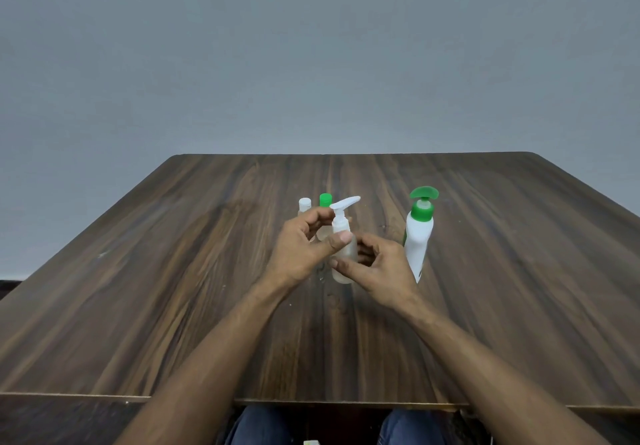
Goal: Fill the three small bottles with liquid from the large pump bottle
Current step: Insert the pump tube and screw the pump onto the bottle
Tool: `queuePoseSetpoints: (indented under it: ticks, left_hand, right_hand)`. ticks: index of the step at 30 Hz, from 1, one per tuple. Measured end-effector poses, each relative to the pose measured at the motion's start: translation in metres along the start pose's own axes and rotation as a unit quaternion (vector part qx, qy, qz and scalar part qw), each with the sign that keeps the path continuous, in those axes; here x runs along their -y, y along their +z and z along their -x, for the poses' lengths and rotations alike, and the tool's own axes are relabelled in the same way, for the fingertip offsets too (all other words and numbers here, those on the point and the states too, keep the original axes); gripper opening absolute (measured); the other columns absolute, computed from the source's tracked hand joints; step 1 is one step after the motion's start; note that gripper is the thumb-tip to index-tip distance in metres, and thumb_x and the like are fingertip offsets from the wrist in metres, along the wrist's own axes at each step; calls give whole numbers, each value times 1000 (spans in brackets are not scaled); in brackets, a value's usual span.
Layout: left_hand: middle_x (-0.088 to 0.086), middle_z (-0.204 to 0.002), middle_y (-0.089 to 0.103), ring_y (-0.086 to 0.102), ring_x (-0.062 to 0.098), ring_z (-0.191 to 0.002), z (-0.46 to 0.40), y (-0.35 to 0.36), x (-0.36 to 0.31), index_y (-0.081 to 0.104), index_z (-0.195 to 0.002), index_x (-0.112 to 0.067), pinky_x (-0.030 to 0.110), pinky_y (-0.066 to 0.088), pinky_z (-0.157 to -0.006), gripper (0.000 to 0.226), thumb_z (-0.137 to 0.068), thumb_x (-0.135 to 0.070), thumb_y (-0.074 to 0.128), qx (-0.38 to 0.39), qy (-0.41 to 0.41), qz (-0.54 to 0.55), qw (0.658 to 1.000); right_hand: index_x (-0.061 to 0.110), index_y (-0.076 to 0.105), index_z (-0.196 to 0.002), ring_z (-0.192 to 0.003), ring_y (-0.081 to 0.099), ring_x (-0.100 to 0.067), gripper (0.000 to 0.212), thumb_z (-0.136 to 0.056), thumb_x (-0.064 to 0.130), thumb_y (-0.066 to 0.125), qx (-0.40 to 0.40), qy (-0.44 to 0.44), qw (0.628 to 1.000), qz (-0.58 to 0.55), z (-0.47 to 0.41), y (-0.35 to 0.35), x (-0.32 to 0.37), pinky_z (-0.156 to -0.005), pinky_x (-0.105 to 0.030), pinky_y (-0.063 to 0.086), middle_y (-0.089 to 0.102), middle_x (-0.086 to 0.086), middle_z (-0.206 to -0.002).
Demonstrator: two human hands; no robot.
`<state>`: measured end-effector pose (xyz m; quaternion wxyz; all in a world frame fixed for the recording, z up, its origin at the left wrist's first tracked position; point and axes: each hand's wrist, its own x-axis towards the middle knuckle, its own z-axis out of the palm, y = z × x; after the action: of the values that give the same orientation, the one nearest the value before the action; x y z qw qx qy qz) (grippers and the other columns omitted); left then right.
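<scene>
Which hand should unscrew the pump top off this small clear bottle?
Probably the left hand: its fingers already sit at the pump top, while the right hand grips the small clear bottle lower down, steadying it.

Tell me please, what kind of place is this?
Probably a plain indoor room with a desk: a bare wooden table, a blank grey wall behind it, and the person seated, knees under the edge.

White large pump bottle (418, 236) with green pump; dark wood-grain table (173, 288); grey wall (311, 46).
</scene>
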<state>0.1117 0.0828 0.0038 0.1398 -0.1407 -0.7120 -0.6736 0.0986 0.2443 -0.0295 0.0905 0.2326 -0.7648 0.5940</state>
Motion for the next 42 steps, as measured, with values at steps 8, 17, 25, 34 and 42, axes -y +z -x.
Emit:
queuePoseSetpoints:
  ticks: [8,17,25,34,42]
  left_hand:
    - [1,-101,74,66,14,-103,-4,-4,-10,65,-109,-7,25,51,-89,29,-81,-11,60,85,-18,50,995]
    - [4,-82,68,61,11,-77,-4,7,0,69,-82,-10,31,48,-76,18,-71,-19,81,-56,-11,-2,998]
    - [-2,-94,74,65,17,-99,-5,-9,-10,65,-109,-4,31,51,-93,30,-80,-10,61,82,11,30,996]
    - [-11,-68,64,58,0,-66,-1,16,-7,67,-74,-24,17,47,-68,8,-68,-28,72,-32,-12,-42,999]
    - [5,-94,71,58,20,-118,-6,-10,-8,73,-95,-9,38,45,-102,33,-70,-31,72,116,8,-15,993]
  right_hand:
    - [20,74,-106,-96,74,-14,49,-73,55,81,18,-5,1000,-9,3,1,-4,-84,-48,61,78,4,-98]
    - [33,70,-97,-90,74,-7,33,-74,51,82,2,-3,1000,14,2,2,-3,-80,-40,62,77,11,-93]
    - [19,73,-108,-102,74,-16,48,-72,48,84,57,12,997,-57,2,-6,-7,-89,-39,60,78,1,-105]
    - [22,72,-106,-96,74,-9,43,-73,49,79,22,2,1000,-15,4,1,-6,-87,-39,61,78,6,-100]
    - [27,72,-99,-95,74,-18,36,-73,48,84,92,7,995,-37,2,-5,-3,-86,-46,61,77,4,-95]
